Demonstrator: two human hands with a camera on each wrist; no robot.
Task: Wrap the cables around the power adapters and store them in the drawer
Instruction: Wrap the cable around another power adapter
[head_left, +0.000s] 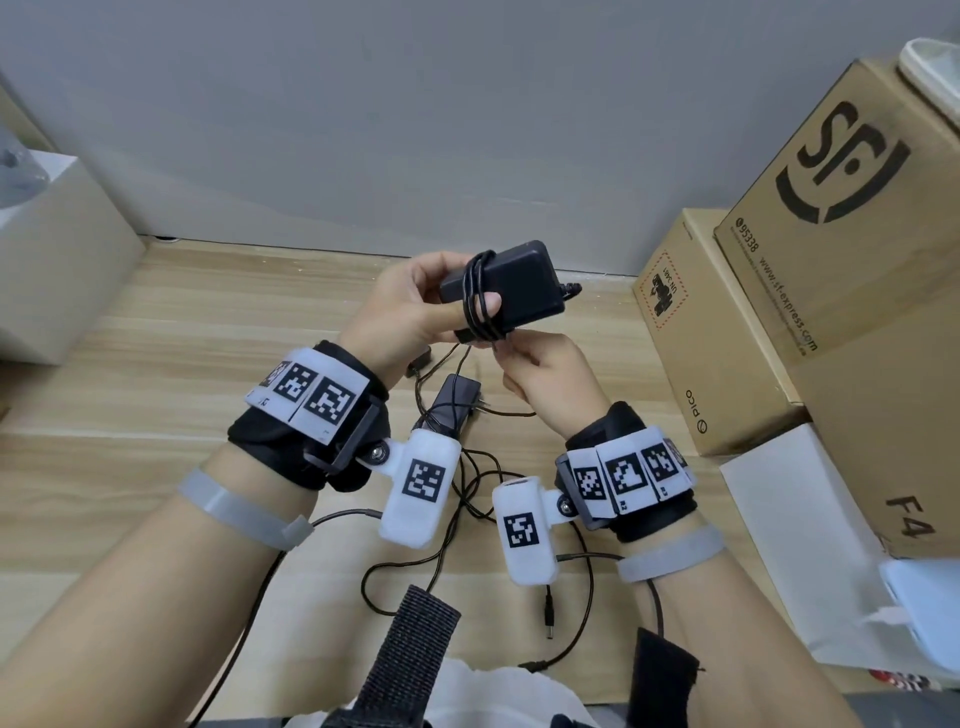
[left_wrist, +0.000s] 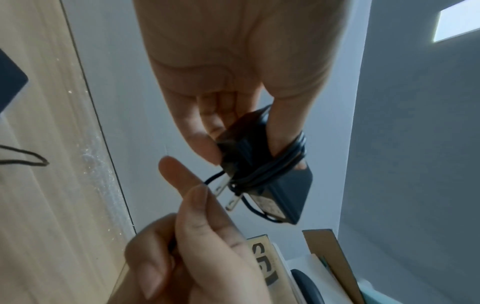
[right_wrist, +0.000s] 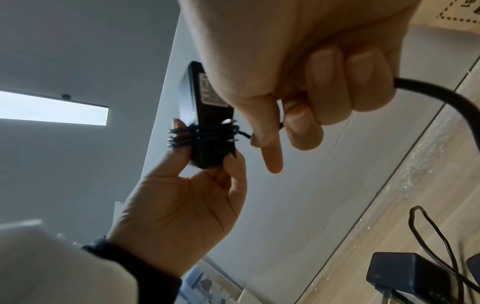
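A black power adapter (head_left: 522, 283) is held above the wooden table (head_left: 156, 415) by my left hand (head_left: 410, 306), thumb on top and fingers underneath. Several turns of its thin black cable (head_left: 480, 296) run around the body and over my left thumb. My right hand (head_left: 540, 374) sits just below the adapter and pinches the loose cable end between thumb and curled fingers. In the left wrist view the adapter (left_wrist: 275, 176) shows its two metal prongs (left_wrist: 228, 195). The right wrist view shows the cable turns (right_wrist: 202, 134) around the adapter (right_wrist: 207, 123).
A second black adapter (head_left: 452, 402) lies on the table under my hands amid loose tangled cables (head_left: 467, 499) with barrel plugs (head_left: 548, 618). Cardboard boxes (head_left: 841, 249) stand at the right, a white box (head_left: 47, 260) at the left, the grey wall behind. No drawer is in view.
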